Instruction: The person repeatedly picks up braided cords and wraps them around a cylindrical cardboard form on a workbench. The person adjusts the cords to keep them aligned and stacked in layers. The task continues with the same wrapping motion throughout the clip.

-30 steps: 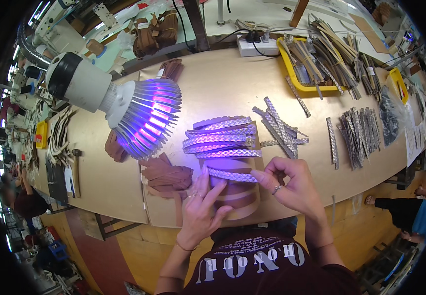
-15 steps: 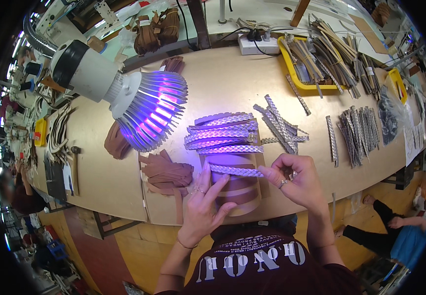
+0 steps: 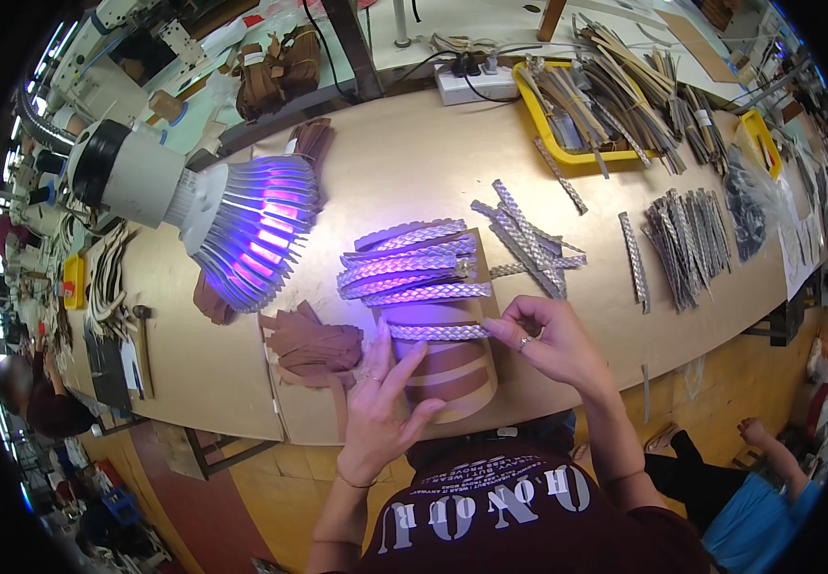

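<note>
A silver braided strip (image 3: 438,332) lies across a curved tan form (image 3: 471,407) with brown bands. At its right end, the thumb and finger of my right hand (image 3: 553,344) pinch the strip. My left hand (image 3: 382,392) has its fingers stretched apart, the fingertips resting at the strip's left end and along its lower edge. Farther up on the form, several similar braided strips (image 3: 414,263) lie side by side in purple light. That light comes from a finned lamp (image 3: 251,230) hanging to the left.
Brown strips (image 3: 314,346) are piled left of the form. Loose braided pieces (image 3: 529,244) and a bundle of them (image 3: 686,249) lie to the right. A yellow tray (image 3: 567,158) holds more strips near a white power strip (image 3: 476,84). A hammer (image 3: 142,349) lies far left.
The whole view has shifted, so the table things sit farther left. The strip now lies more level across the form, with my right hand still pinching its end.
</note>
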`<state>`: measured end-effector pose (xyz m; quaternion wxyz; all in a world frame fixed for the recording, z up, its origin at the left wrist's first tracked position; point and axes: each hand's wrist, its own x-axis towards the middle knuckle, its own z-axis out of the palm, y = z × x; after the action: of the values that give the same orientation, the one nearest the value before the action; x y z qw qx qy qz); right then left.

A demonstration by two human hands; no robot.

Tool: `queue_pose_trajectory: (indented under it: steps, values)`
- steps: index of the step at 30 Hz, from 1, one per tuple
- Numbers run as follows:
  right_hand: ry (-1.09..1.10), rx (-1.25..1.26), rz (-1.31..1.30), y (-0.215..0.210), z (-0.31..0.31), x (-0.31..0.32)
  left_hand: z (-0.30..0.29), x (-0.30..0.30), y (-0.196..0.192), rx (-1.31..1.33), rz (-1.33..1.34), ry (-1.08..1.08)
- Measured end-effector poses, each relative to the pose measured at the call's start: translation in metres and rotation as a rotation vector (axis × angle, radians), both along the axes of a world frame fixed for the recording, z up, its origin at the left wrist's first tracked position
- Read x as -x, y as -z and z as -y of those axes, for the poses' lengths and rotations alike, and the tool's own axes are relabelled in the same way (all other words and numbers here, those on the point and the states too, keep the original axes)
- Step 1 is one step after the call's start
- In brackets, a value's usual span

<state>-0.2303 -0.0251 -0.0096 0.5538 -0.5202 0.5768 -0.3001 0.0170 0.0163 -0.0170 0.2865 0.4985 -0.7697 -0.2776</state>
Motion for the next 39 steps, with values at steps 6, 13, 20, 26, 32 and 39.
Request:
queue_pose_trajectory:
  steps: [6,13,20,26,32,39]
  values:
    - [-0.003,-0.048,0.022,0.008,0.001,0.001,0.002,0.000,0.000,0.000,-0.007,0.008]
    - [0.019,-0.046,0.091,0.026,-0.004,-0.006,0.001,0.000,-0.001,-0.022,0.011,0.005]
    - [0.026,-0.045,0.058,0.031,-0.011,-0.010,0.000,0.000,-0.002,-0.030,0.024,0.000]
    - [0.057,0.028,0.083,0.037,-0.014,-0.012,-0.002,0.000,-0.004,-0.074,0.030,-0.021]
    - [0.087,0.096,0.058,0.041,-0.017,-0.017,-0.002,-0.001,-0.002,-0.072,0.021,-0.020]
    - [0.028,-0.013,0.027,0.040,-0.012,-0.014,-0.003,-0.001,-0.001,-0.064,0.022,-0.022]
